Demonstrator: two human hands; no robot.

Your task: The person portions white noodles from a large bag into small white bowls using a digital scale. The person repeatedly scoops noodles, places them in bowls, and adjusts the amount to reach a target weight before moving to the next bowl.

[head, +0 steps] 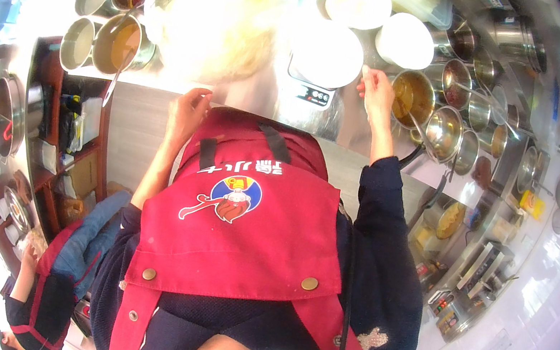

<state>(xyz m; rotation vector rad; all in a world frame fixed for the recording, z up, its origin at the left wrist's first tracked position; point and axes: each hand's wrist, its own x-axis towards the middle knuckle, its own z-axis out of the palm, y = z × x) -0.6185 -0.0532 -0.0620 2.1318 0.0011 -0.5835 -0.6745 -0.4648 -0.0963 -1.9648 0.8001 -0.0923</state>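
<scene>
My left hand (pixel 192 107) hovers at the counter's front edge, fingers loosely curled with nothing seen in them, below a large clear plastic bag (pixel 220 30) of pale food. My right hand (pixel 375 92) is raised at the right of a white bowl (pixel 328 54), thumb and forefinger near its rim; whether they touch it I cannot tell. That bowl sits on a digital kitchen scale (pixel 309 94). Behind it stand two more white round bowls (pixel 359 0), (pixel 405 40), their contents washed out by glare. Right of my right hand is a steel pot (pixel 412 98) of brown sauce with a ladle.
Steel pots of sauce (pixel 117 45) crowd the counter's left; further steel pots (pixel 456 83) with ladles fill the right. A wooden shelf unit (pixel 69 165) stands at left. A co-worker in a red and dark apron (pixel 45 292) is at lower left, one hand on something pale.
</scene>
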